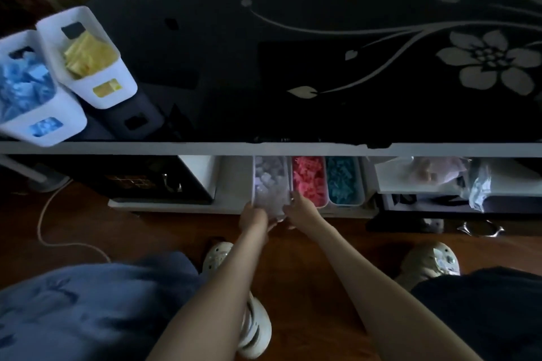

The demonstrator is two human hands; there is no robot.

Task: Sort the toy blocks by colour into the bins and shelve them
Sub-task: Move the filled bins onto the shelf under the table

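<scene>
A white bin of pale purple blocks [270, 182] sits on the low shelf [231, 182] under the black table. My left hand [254, 216] grips its near left corner and my right hand [299, 208] grips its near right corner. Beside it on the right stand a bin of pink blocks [309, 180] and a bin of teal blocks [343, 180]. On the tabletop at the left stand a white bin of blue blocks [28, 88] and a white bin of yellow blocks [88, 57].
The black table with a flower print [322, 53] overhangs the shelf; its white front edge [176, 148] runs across the view. A white cable [50, 228] lies on the wooden floor. Bags and clutter [440, 176] fill the right shelf. My feet in clogs stand below.
</scene>
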